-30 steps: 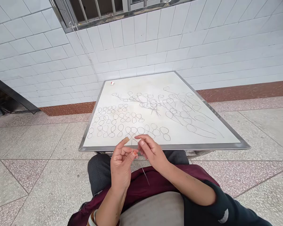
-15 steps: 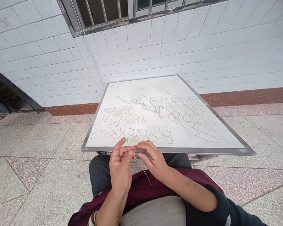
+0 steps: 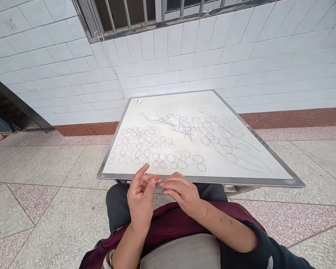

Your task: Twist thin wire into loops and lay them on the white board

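The left hand's grip is a tight pinch, thumb against forefinger, on a thin wire (image 3: 159,183); the left hand (image 3: 140,204) is palm-up, one raised fingertip wrapped in tan tape (image 3: 146,166). The right hand (image 3: 188,195) comes in from the other side, its fingers drawn almost together and seeming to pinch the same wire. Half a second ago those fingers stood wider apart and a pale tail of wire hung over the lap — now that tail no longer shows, so both hands are working close together on it, though its shape there is too fine to read. The hands are just off the near edge of the counter (image 3: 212,181). Beyond them, figure-eight wire loops (image 3: 199,159) lie in rows from the near edge back along the left side. Looped wires with long tails (image 3: 242,164) spread towards the right edge, and more overlap farther back — a small red-and-white object (image 3: 139,101) sits by the far left corner.
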Available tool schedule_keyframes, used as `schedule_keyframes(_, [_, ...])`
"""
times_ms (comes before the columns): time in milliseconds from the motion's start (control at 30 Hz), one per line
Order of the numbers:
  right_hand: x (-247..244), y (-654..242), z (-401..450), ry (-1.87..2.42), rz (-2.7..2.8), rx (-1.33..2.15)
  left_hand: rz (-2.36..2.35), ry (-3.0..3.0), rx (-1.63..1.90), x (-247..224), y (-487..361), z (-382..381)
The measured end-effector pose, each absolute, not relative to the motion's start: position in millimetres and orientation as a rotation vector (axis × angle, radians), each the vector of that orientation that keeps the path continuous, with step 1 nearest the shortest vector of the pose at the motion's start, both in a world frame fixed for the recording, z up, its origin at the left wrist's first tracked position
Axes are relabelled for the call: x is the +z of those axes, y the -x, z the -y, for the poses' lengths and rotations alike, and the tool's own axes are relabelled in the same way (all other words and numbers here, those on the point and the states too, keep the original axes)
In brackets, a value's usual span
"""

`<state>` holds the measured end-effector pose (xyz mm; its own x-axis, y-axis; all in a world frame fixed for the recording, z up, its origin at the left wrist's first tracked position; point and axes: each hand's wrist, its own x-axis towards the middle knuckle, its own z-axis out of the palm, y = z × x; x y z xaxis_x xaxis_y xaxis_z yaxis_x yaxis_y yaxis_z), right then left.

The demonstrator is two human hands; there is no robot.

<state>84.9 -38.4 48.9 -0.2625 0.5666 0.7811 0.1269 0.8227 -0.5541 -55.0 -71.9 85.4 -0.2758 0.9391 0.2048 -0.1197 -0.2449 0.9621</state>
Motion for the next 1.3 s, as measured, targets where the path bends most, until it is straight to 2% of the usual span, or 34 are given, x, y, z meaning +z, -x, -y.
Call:
schedule_keyframes(333, [60, -92, 40, 0.481, 1.809, 0.534, -1.376, -1.551, 1.536, 84, 67, 78])
schedule_keyframes(600, [65, -83, 53, 0.609, 1.499, 1.031, -1.425, -1.688, 1.473, 90, 65, 82])
schedule_keyframes(833, [68, -83, 51, 0.802, 1.637, 1.079, -1.492, -1.727, 1.403, 94, 59, 85])
schedule_keyframes(967, [69, -83, 51, 0.872, 1.487, 1.160, -1.524, -1.785, 1.350, 96, 61, 84])
schedule_keyframes(1300, [69, -84, 49, 0.978, 1.930, 0.570, -1.585, -1.913, 1.321, 95, 64, 82])
